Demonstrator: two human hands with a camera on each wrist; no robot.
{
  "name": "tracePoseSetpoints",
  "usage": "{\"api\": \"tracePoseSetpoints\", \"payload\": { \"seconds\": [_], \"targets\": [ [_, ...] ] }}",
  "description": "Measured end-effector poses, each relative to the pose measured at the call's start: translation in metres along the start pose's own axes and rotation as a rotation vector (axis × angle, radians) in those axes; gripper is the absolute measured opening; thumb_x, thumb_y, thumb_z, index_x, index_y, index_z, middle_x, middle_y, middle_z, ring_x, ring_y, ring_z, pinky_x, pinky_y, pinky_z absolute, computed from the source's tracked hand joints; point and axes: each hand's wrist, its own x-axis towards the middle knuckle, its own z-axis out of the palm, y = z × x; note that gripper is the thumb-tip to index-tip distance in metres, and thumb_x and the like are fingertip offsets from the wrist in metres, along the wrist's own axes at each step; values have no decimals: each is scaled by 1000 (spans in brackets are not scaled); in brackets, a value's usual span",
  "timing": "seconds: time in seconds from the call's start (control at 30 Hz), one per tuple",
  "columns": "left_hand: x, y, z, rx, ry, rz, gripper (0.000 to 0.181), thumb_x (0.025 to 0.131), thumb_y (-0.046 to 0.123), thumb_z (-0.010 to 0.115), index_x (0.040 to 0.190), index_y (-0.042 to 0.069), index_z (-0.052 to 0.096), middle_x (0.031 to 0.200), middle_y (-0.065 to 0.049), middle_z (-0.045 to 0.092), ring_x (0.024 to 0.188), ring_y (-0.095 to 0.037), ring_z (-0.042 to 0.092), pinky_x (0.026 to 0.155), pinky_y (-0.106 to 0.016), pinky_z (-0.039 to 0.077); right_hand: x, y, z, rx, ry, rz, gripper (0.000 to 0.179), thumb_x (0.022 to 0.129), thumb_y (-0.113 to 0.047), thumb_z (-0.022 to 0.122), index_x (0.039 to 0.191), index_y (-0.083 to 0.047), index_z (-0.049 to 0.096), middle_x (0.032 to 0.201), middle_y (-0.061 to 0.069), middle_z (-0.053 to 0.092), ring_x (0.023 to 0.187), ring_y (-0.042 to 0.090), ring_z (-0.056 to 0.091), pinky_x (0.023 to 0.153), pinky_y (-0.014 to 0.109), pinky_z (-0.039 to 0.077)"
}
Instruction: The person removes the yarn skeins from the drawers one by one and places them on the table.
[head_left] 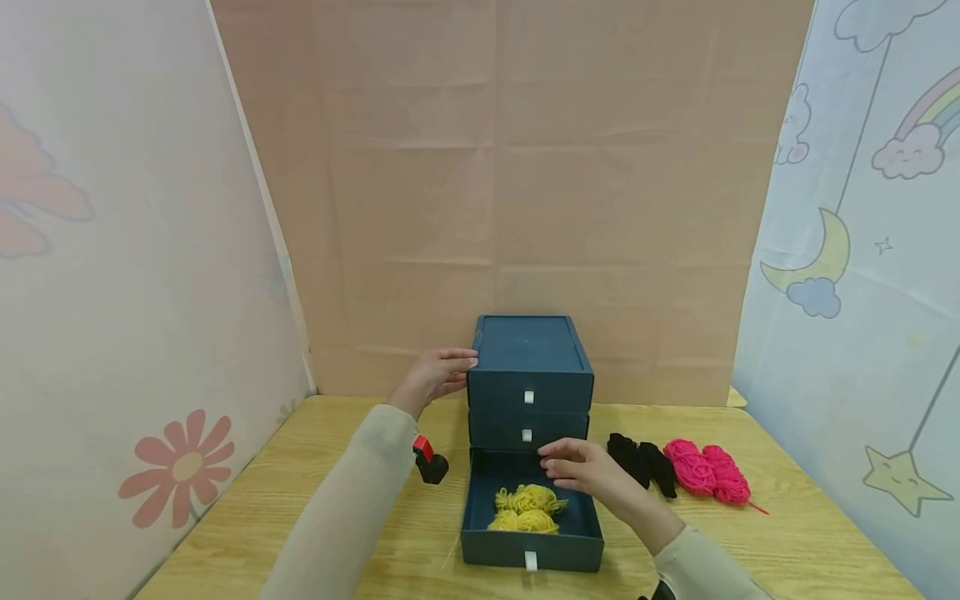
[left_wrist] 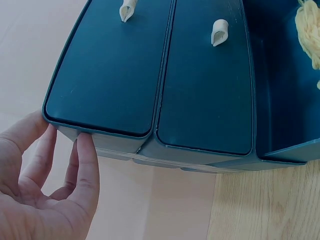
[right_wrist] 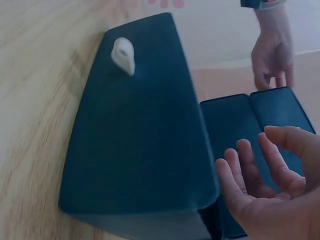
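A dark blue three-drawer cabinet (head_left: 528, 343) stands on the table, its bottom drawer (head_left: 491, 548) pulled out and the two upper drawers closed. Inside the bottom drawer lie two bundles of yellow yarn (head_left: 528, 498). My left hand (head_left: 435, 377) touches the cabinet's upper left side; in the left wrist view its fingertips (left_wrist: 86, 142) rest against that side near the front edge. Over the right part of the pulled-out drawer hovers my right hand (head_left: 592, 473), holding nothing, with loosely bent fingers (right_wrist: 250, 165) spread apart in the right wrist view.
Right of the cabinet lie black yarn (head_left: 637, 460) and pink yarn (head_left: 705, 468) on the wooden table (head_left: 247, 517). A brown paper backdrop (head_left: 405, 208) rises behind the cabinet. Printed sheets hang on both sides. White pull tabs (head_left: 531, 560) stick out from the drawer fronts.
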Motion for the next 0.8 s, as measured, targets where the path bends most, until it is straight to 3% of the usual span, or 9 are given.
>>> {"api": "tracePoseSetpoints", "payload": {
  "seconds": [0.2,0.5,0.8],
  "targets": [
    [1,0,0,-5,3,-3,25,87,18,65,111,14,67,114,-7,59,96,-25,56,85,-31,51,14,12,-1,-35,14,29,40,91,-20,59,120,6,52,120,18,55,113,36,51,96,48,42],
    [0,-1,0,-13,14,-8,24,86,18,66,110,15,68,113,-6,61,96,-26,57,83,-29,52,23,19,5,-139,-23,79,35,91,-15,59,118,6,55,120,22,54,106,28,55,92,53,42],
    [0,-1,1,0,16,-11,24,86,19,65,110,16,68,113,-6,60,98,-26,57,84,-30,51,34,24,10,-230,-102,110,30,87,-5,60,115,6,59,111,16,61,95,22,59,83,46,48]
  ]
}}
